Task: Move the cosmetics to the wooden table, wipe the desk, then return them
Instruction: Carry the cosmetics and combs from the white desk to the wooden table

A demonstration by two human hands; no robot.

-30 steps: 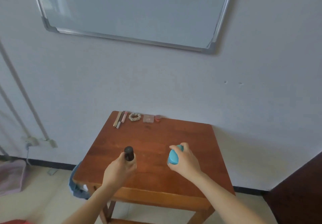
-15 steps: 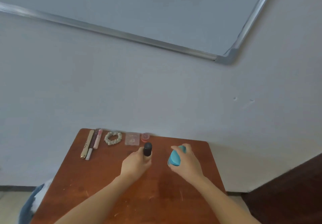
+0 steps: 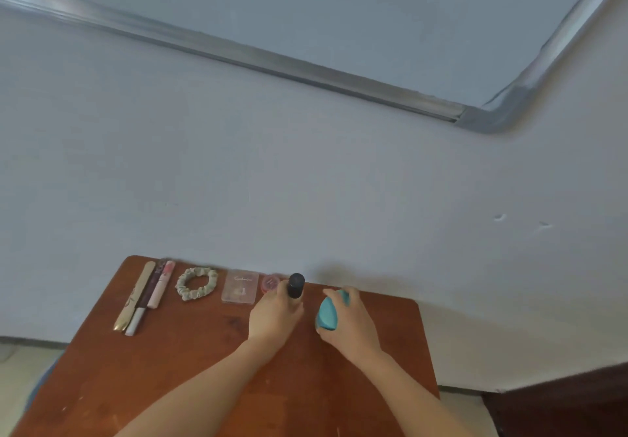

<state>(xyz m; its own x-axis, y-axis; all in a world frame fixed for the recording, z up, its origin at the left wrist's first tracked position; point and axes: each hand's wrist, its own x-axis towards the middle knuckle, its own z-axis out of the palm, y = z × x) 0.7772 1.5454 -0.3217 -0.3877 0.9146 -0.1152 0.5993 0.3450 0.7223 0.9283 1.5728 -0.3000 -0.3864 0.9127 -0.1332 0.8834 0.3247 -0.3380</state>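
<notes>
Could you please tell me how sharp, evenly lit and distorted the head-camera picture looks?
Head view: soft, even light, no glare, faint shadow on the wall behind the dark bottle in the left hand. Head view: motion blur smears the slanted whiteboard frame and the wooden table's far edge. Head view: the teal item in the right hand reads sharper.

Scrunchie [image 3: 197, 283] left of compact [image 3: 239, 286] on table [image 3: 136, 368].
</notes>
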